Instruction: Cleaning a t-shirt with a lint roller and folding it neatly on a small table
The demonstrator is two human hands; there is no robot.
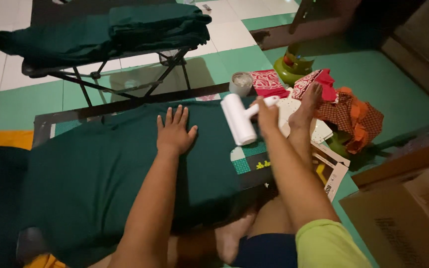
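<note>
The fingers (pixel 174 117) of the left hand (pixel 175 133) lie spread and flat on the dark green cloth (pixel 105 173), pinning it to the cutting mat (pixel 247 161) on the floor, while the right hand (pixel 266 115) has its fingers wrapped around the handle of a white lint roller (pixel 239 119) whose drum rests at the cloth's right edge. The risk, as I judge it, is that the sticky drum drags the loose fabric and bunches it, since the pressing hand sits well to the left of the roller. The roller could also run off the edge onto the mat, or bump the bare foot (pixel 310 101) and patterned fabric scraps (pixel 353 116) just beside it.
</note>
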